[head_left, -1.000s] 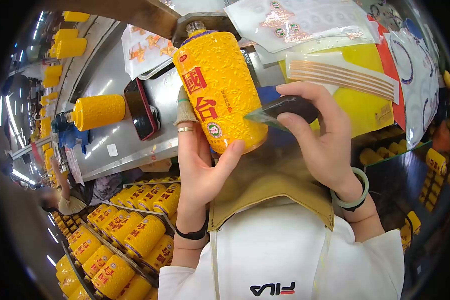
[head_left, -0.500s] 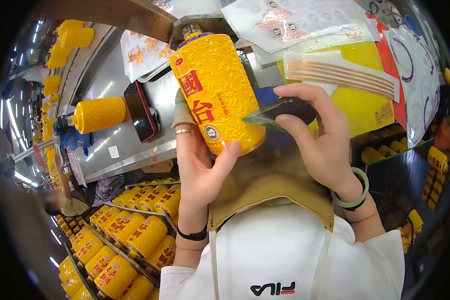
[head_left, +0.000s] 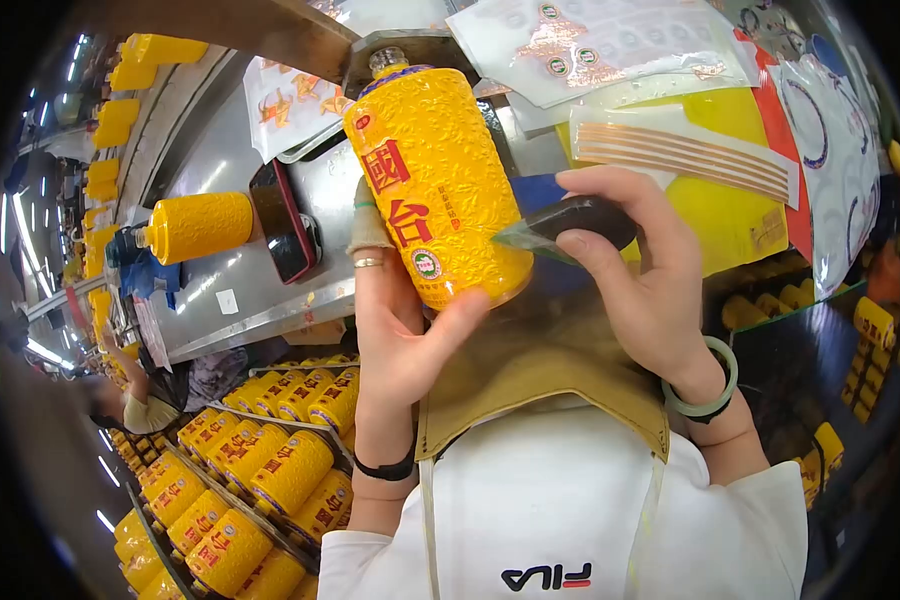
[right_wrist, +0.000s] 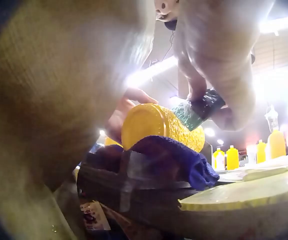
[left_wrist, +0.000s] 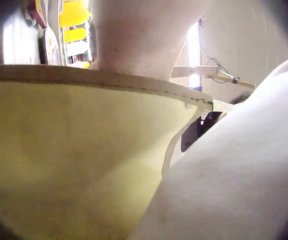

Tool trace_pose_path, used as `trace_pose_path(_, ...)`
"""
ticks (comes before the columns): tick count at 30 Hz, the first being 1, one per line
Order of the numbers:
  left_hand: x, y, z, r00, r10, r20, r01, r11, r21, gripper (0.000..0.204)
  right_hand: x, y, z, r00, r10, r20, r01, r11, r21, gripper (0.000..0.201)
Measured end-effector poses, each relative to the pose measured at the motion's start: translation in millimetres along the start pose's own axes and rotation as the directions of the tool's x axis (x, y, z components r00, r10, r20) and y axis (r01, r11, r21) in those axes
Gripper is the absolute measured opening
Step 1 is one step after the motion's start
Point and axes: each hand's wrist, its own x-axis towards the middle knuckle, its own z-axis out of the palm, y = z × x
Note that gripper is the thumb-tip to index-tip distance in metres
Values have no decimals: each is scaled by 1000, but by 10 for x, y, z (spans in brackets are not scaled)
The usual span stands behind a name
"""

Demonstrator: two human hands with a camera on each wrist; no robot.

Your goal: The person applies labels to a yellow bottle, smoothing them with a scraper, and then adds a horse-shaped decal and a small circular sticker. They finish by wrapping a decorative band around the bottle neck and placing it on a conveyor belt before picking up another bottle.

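A yellow embossed bottle with red characters and a round green-and-white label lies tilted, its neck toward the top. The left hand grips it around its lower left side, thumb near the base; a cover wraps one finger. Between thumb and fingers the right hand pinches a dark, green-edged scraper, whose pointed tip meets the bottle's right side. In the right wrist view the bottle lies over a blue cloth, with the scraper against it. The left wrist view shows mostly apron.
Another yellow bottle lies on the metal table beside a phone. Sticker sheets and a striped strip sheet lie behind the hands over a yellow sheet. Racks of yellow bottles stand at lower left.
The bottle and scraper have shifted only slightly, together with small view motion. Both hands keep their holds. Yellow bottles at the far left have changed position.
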Motion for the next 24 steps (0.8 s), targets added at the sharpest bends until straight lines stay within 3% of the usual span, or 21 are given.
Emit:
trace_pose_path(3,-9,-204,-133,993,94,69,-97,994,47,85,19,-25,-15,999,12,-49,-9,998,58,31)
trace_pose_path(5,-19,-384,-245,998,64,28,-68,973,220,104,70,-73,-107,961,-265,80,276,936,-217,32)
trace_pose_path(7,-21,-349,-211,998,57,-21,-53,984,168,103,84,-136,-84,953,-294,75,303,934,-189,28)
trace_pose_path(9,-3,-319,-185,990,139,-19,-131,963,234,102,92,-169,-96,801,-540,257,598,731,-329,27)
trace_pose_path(10,-2,-309,-155,989,148,-24,-139,964,228,102,81,-220,-130,743,-564,362,667,667,-332,30)
trace_pose_path(11,-4,-301,-117,970,227,-89,-189,930,316,87,36,-198,-68,702,-616,358,710,643,-286,30)
trace_pose_path(12,-7,-291,-93,940,309,-147,-228,886,405,73,20,-236,-63,698,-596,396,708,658,-258,30)
trace_pose_path(13,-17,-272,-85,937,314,-151,-234,887,397,73,21,-268,-63,694,-574,435,702,673,-231,30)
trace_pose_path(14,-34,-253,-83,922,361,-142,-247,828,503,71,54,-287,-50,689,-574,442,707,667,-235,30)
trace_pose_path(16,-55,-246,-96,897,425,-117,-258,721,643,70,175,-304,-10,799,-502,331,598,723,-347,29)
trace_pose_path(17,-73,-237,-79,894,431,-122,-261,724,638,70,258,-292,7,794,-505,338,604,716,-349,29)
trace_pose_path(19,-103,-204,-46,951,288,-115,-164,781,602,109,442,-253,43,822,-498,276,569,713,-410,30)
trace_pose_path(24,-53,-247,-27,929,348,-128,-235,821,521,112,553,-394,-11,726,-592,349,685,581,-439,32)
